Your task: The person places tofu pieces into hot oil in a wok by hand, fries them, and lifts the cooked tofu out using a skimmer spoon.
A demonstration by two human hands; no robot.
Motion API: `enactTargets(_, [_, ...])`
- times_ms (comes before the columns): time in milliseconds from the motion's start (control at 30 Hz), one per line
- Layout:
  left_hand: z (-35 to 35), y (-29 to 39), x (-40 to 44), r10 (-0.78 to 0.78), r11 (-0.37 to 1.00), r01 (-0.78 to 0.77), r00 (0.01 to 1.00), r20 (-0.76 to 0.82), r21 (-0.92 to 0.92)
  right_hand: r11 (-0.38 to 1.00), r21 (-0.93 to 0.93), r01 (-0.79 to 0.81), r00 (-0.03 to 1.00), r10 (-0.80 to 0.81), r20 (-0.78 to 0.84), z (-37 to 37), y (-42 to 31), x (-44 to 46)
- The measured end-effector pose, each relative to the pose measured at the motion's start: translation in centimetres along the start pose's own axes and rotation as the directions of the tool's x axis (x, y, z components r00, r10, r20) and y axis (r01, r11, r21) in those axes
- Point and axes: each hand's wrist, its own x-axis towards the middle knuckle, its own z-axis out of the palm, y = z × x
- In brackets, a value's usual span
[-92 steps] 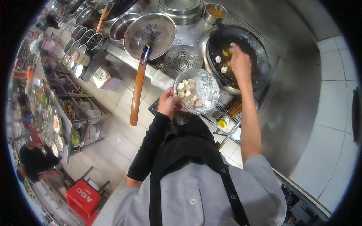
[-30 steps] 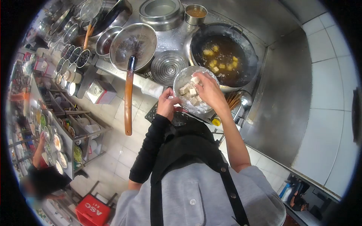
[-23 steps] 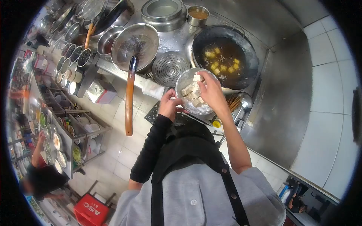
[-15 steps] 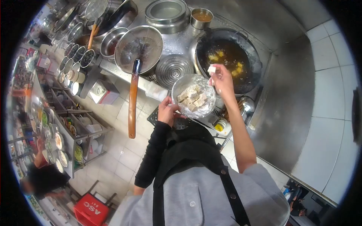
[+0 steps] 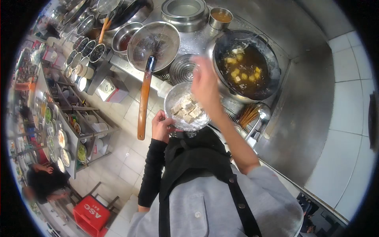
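My left hand (image 5: 162,126) holds a metal bowl (image 5: 169,103) by its near left rim, thumb on the edge. Inside lie several pale tofu cubes (image 5: 188,108) dusted with white powder. Above the bowl's right side is my right hand (image 5: 205,81), smeared by motion, so its fingers cannot be read. To the right, a black wok (image 5: 272,65) contains dark bubbling oil. Several yellowish pieces (image 5: 244,75) float there, with a whiter one (image 5: 237,51) near the far edge.
A wooden-handled strainer (image 5: 154,39) rests over a pot on the left. Beside it sits a perforated steel bowl (image 5: 179,71). A ladle (image 5: 263,112) and a bamboo brush (image 5: 248,114) lie near the wok. Behind stand a wide pot (image 5: 184,25) and a small cup (image 5: 220,23). Another person (image 5: 47,177) is at lower left.
My right hand has moved left from the wok's edge to above the bowl; the cube it pinched is no longer visible there. More pieces show in the oil.
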Motion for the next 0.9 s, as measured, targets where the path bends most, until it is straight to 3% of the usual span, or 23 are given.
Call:
enactTargets(33, [-0.1, 0.3, -0.2, 0.006, 1.000, -0.006, 1.000, 0.000, -0.023, 0.993, 0.022, 0.116, 0.992, -0.117, 0.055, 0.1, -2.4, -2.6])
enactTargets(100, [-0.2, 1.0, -0.5, 0.028, 0.999, -0.027, 1.000, 0.014, -0.023, 0.995, 0.096, -0.006, 0.968, -0.018, 0.250, -0.1, -6.7, -6.9])
enactTargets(200, [-0.3, 1.8, -0.4, 0.046, 0.999, -0.047, 0.998, 0.043, 0.017, 0.994, 0.056, -0.093, 0.935, 0.068, 0.347, -1.8, -8.9, -8.6])
enactTargets(300, [1.0, 2.4, -0.1, 0.106, 0.994, -0.104, 0.992, 0.062, -0.043, 0.988, -0.090, -0.125, 0.944, 0.146, 0.296, -2.9, -5.9, -8.9])
enactTargets(467, [2.1, 2.2, 0.8, 0.147, 0.989, -0.148, 0.984, 0.098, 0.003, 0.875, -0.350, -0.335, 0.913, 0.393, 0.108, -0.4, 2.0, -8.0])
enactTargets(567, [2.8, 1.1, 1.1, 0.135, 0.987, -0.142, 0.986, 0.093, 0.072, 0.811, -0.269, -0.520, 0.779, 0.579, 0.241, 2.7, 5.0, -6.5])
enactTargets(600, [3.0, 1.1, 1.7, 0.201, 0.956, -0.219, 0.973, 0.110, 0.192, 0.841, -0.229, -0.490, 0.819, 0.534, 0.209, 3.3, 5.3, -6.3])
enactTargets(700, [2.9, 1.5, 2.3, 0.117, 0.992, -0.120, 0.988, 0.100, 0.030, 0.913, -0.063, -0.403, 0.843, 0.397, 0.364, 1.9, 6.7, -5.9])
enactTargets(833, [2.8, 1.5, 2.9, 0.100, 0.995, -0.097, 0.989, 0.110, -0.036, 0.983, -0.186, 0.001, 0.973, 0.042, 0.227, -0.1, 7.5, -5.8])
enactTargets(900, [3.5, 1.3, 2.9, 0.089, 0.996, -0.087, 0.990, 0.112, -0.023, 0.971, -0.239, -0.031, 0.951, 0.102, 0.293, -0.1, 7.7, -6.3])
